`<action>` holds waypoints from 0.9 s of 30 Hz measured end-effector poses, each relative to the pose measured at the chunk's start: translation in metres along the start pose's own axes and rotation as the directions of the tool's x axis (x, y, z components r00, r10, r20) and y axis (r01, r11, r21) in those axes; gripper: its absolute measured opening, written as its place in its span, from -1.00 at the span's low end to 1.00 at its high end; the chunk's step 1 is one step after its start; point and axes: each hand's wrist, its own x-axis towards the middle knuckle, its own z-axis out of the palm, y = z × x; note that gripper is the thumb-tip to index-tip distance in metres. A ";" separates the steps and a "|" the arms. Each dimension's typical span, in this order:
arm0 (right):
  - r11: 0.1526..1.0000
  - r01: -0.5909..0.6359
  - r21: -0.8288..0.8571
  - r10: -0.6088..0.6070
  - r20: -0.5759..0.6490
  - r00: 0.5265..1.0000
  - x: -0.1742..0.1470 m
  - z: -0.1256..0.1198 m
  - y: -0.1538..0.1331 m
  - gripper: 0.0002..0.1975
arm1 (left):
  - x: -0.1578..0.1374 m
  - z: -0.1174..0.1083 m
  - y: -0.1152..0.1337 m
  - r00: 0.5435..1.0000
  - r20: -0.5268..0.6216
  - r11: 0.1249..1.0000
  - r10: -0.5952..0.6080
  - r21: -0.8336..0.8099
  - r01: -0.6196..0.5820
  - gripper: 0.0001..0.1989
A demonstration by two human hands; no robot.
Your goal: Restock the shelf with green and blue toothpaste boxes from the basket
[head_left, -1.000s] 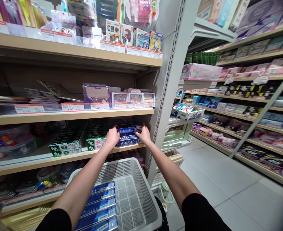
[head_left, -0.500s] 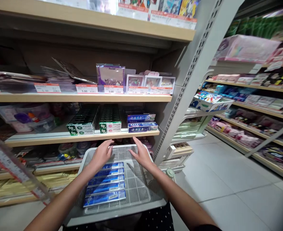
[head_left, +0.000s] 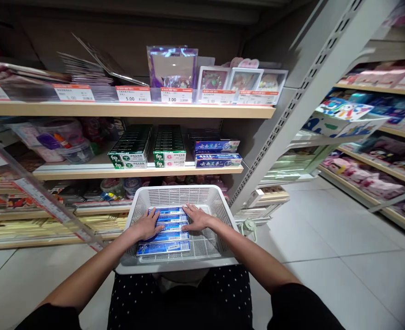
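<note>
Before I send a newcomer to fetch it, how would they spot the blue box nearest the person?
In front of the store shelves is a pale plastic basket. Inside, five flat blue boxes lie in a row. Your box is last on the person's side, clear of the left hand and right hand.

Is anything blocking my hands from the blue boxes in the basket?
Nothing visible stands in the way. The left hand and right hand are inside the basket, spread at opposite ends of the blue boxes, with no other item between.
</note>
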 end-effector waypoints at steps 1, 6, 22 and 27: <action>1.000 -0.016 -0.002 0.016 0.006 1.000 0.003 0.002 0.001 0.02 | 0.002 0.002 -0.003 1.000 0.004 1.000 -0.013 -0.007 0.013 -0.19; 0.997 0.041 0.068 -0.030 -0.149 0.988 0.021 0.008 0.007 -0.38 | 0.021 0.001 -0.018 0.995 -0.101 0.999 -0.026 -0.026 0.023 -0.36; 0.818 -0.062 0.571 0.346 -0.403 0.847 0.056 0.022 0.030 -0.78 | 0.075 -0.016 -0.012 0.958 -0.246 0.989 -0.147 -0.017 0.147 -0.71; 0.825 -0.093 0.557 0.406 -0.469 0.784 0.038 0.012 0.041 -0.80 | 0.085 -0.005 -0.008 0.943 -0.220 0.962 -0.249 -0.172 0.214 -0.56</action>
